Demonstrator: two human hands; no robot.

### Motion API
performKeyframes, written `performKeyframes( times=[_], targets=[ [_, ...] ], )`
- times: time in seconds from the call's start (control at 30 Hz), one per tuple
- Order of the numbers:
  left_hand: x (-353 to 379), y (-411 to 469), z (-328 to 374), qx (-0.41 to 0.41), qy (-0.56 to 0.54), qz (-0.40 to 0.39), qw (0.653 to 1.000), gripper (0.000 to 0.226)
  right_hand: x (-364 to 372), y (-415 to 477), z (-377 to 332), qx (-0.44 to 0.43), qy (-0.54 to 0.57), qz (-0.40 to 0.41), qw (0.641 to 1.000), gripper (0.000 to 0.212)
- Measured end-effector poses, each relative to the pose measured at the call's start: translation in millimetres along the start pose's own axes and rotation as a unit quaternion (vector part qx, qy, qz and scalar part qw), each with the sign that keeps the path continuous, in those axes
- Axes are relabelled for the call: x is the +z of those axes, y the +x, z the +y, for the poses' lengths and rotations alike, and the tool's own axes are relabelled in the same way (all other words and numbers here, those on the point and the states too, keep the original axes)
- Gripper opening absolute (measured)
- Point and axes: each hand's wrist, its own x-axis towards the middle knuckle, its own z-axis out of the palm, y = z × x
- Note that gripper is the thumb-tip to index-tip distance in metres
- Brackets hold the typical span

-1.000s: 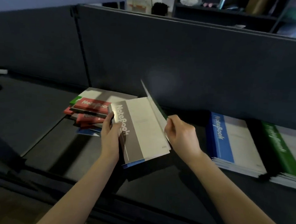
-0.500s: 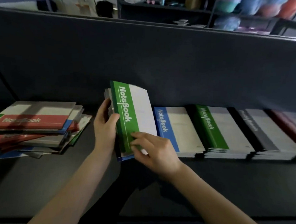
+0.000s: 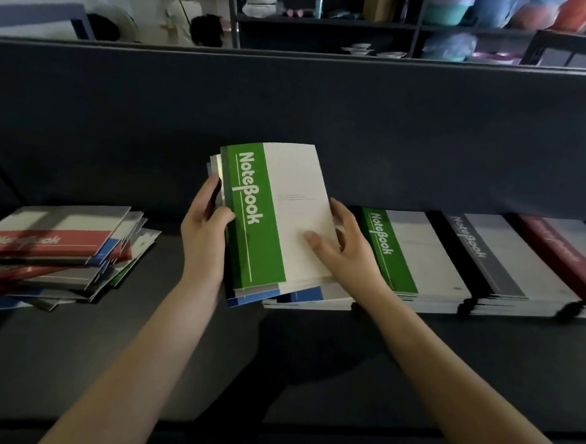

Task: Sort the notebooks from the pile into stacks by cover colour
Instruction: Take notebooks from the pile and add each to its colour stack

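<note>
The left hand (image 3: 203,237) grips a small bundle (image 3: 251,295) of notebooks at the spine side, with the thumb on the front and the fingers behind. The green notebook (image 3: 278,217) is the front one of this bundle, and it is tilted up above the surface (image 3: 310,360). The right hand (image 3: 344,256) holds this green notebook at its right edge: the thumb presses on the white part of the cover and the fingers curl round the edge. Just under the right hand lies the blue stack (image 3: 311,300). To the right of this hand stand the green stack (image 3: 409,253), the grey stack (image 3: 498,258) and the red stack (image 3: 564,252), close side by side. Well to the left of the left hand rests the mixed pile (image 3: 53,245), with a red cover on top.
</note>
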Motion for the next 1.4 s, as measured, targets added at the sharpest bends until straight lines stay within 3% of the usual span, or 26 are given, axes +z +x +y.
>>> performKeyframes(
  times=[0.13, 0.4, 0.57, 0.73, 0.93, 1.1, 1.23, 1.4],
  targets=[
    [22, -20, -10, -0.004, -0.007, -0.022, 1.000, 0.052, -20, -5, 10, 0.044, 0.058, -0.013, 0.997, 0.078],
    [79, -61, -49, -0.056, -0.043, -0.044, 0.997, 0.051, -78, -40, 41, 0.002, 0.092, 0.089, 0.992, 0.056],
    [115, -87, -78, -0.208, -0.137, -0.091, 0.964, 0.050, -118, -48, 62, 0.020, 0.083, 0.142, 0.986, 0.056],
    [131, -107, -90, -0.262, -0.131, -0.108, 0.950, 0.039, -143, -45, 78, 0.035, 0.054, 0.145, 0.987, 0.062],
    [127, -114, -88, -0.251, -0.137, -0.084, 0.955, 0.036, -141, -41, 89, 0.036, 0.037, 0.121, 0.991, 0.060],
    [112, -112, -89, -0.216, -0.126, -0.031, 0.968, 0.036, -155, -31, 80, 0.018, -0.012, 0.167, 0.986, 0.060],
    [93, -104, -86, -0.182, -0.091, 0.011, 0.979, 0.043, -175, -15, 77, 0.045, -0.078, 0.166, 0.982, 0.062],
    [74, -100, -85, -0.138, -0.074, 0.064, 0.986, 0.038, -172, -6, 88, 0.083, -0.161, 0.132, 0.975, 0.062]
  ],
)
